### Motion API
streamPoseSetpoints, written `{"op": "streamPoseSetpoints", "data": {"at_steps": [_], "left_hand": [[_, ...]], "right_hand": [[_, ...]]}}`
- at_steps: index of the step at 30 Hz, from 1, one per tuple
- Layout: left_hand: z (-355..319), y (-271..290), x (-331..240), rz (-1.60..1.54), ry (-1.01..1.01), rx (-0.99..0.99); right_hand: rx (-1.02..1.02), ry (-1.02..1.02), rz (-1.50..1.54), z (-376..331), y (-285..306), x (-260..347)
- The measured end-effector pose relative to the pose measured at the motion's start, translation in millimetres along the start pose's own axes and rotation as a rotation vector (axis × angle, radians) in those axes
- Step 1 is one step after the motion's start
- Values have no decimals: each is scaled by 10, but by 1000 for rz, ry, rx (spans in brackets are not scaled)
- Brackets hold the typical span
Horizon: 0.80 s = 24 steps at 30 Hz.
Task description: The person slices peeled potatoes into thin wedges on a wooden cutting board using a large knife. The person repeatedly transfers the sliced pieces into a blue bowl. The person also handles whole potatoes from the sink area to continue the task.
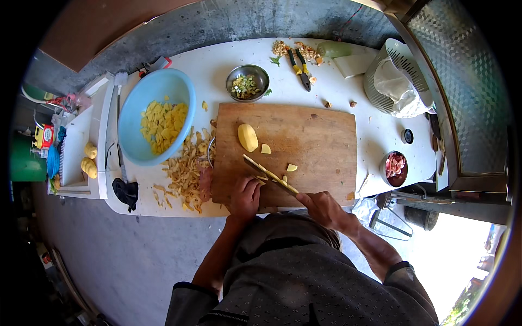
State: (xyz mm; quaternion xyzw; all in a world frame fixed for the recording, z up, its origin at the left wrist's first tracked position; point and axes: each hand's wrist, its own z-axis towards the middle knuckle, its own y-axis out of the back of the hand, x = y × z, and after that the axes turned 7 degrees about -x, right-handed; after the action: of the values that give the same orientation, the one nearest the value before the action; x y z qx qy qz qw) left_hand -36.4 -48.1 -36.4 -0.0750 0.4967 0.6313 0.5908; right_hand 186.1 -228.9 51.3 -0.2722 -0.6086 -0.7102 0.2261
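Note:
A wooden cutting board (pixel 321 136) lies in front of me. My right hand (pixel 325 211) is closed round the handle of a kitchen knife (pixel 270 174), its blade slanting to the far left over the board. Pale potato bits cling along the blade. On its left side my left hand (pixel 246 196) has curled fingers against a small potato piece (pixel 262 180), partly hidden by the fingers and knife. Beyond the blade rest a whole peeled potato (pixel 248 138) and two loose potato chunks, one nearer the potato (pixel 265 149), the other further right (pixel 292 168).
Left of the board are potato peelings (pixel 187 165) and a blue basin (pixel 187 117) of cut potato. Behind stand a metal bowl (pixel 234 92) with chopped greens and pliers (pixel 302 70). At right are a meat bowl (pixel 395 165) and a plastic basket (pixel 379 73). Unpeeled potatoes (pixel 89 167) lie in the sink.

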Motion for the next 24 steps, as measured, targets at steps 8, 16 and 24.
{"op": "streamPoseSetpoints", "data": {"at_steps": [8, 16, 24], "left_hand": [[-34, -5, 13, -4, 26, 2], [11, -1, -19, -16, -21, -28], [-71, -21, 57, -2, -13, -22]], "right_hand": [[-71, -20, 8, 57, 204, 371], [45, -170, 158, 135, 42, 272], [-44, -138, -11, 131, -248, 134]]}}
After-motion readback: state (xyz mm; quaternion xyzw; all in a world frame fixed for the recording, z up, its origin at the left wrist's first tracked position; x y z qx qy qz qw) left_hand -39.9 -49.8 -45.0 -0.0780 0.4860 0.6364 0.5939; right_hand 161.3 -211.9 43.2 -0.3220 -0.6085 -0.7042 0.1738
